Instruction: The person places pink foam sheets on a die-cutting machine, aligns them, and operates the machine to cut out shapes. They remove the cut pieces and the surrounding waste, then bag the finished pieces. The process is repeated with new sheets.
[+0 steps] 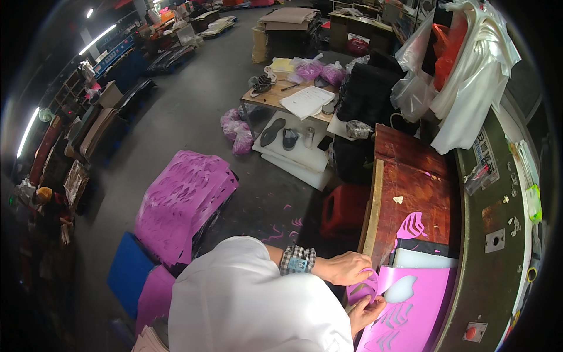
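Note:
Between my two hands is a curved pink cut-out piece (365, 286) with slots in it. My left hand (345, 268), past a checked cuff, grips its upper edge. Below, my right hand (367, 312) pinches the lower edge between thumb and fingers. Beside them a pink sheet (431, 293) lies on the bench, with a leaf-shaped hole and several chevron-shaped slits. A white board (419, 259) shows past its far edge. Farther along the bench lies a leaf-shaped pink piece (411, 226) with slots.
The reddish-brown bench top (416, 182) runs away from me along a green machine panel (501, 199) with a red button (471, 333). A stack of perforated pink sheets (182, 202) stands at left. Farther off, a small table (267, 97) holds papers. White plastic bags (475, 76) hang at upper right.

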A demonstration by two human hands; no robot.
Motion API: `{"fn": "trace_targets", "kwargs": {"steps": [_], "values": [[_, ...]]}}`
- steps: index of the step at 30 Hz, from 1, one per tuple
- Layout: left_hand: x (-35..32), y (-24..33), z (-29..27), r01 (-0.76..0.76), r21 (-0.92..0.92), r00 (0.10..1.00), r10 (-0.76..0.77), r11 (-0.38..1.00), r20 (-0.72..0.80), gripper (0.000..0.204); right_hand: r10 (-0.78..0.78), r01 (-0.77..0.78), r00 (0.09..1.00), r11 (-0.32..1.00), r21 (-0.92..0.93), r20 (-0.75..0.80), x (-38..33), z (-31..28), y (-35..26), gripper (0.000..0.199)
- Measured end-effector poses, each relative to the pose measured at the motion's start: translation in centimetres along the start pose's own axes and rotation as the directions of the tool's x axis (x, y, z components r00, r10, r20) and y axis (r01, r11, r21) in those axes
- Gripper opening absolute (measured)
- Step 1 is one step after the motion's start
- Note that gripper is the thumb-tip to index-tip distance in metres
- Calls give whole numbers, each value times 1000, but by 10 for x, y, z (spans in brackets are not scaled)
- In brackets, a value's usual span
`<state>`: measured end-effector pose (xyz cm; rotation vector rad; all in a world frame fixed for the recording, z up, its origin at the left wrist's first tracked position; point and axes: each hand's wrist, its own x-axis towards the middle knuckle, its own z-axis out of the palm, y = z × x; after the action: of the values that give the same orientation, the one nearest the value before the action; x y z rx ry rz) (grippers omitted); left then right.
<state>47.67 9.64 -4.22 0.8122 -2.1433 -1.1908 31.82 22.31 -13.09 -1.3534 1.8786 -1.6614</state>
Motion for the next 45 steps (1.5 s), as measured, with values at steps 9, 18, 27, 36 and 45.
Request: {"fn": "trace_targets", "kwargs": {"steps": [9,18,27,36,45], "values": [[-3,1,-17,81,-99,996,-78,992,33,17,589,-596,797,803,17,137,9,-21,-67,12],[99,-42,-70,-71,-18,993,69,997,-92,17,765,-662,578,643,384,-284,-35,-82,-53,9],[234,-134,31,-403,728,915,232,554,330,51,947,-520,179,321,791,-266,-88,-78,-36,30],[214,-81,111,-529,597,846,430,604,315,36,898,259,397,91,962,-192,-55,-58,-14,44],[218,-35,122,-777,190,629,737,600,246,25,897,249,374,149,957,-237,-47,-51,-17,38]]}}
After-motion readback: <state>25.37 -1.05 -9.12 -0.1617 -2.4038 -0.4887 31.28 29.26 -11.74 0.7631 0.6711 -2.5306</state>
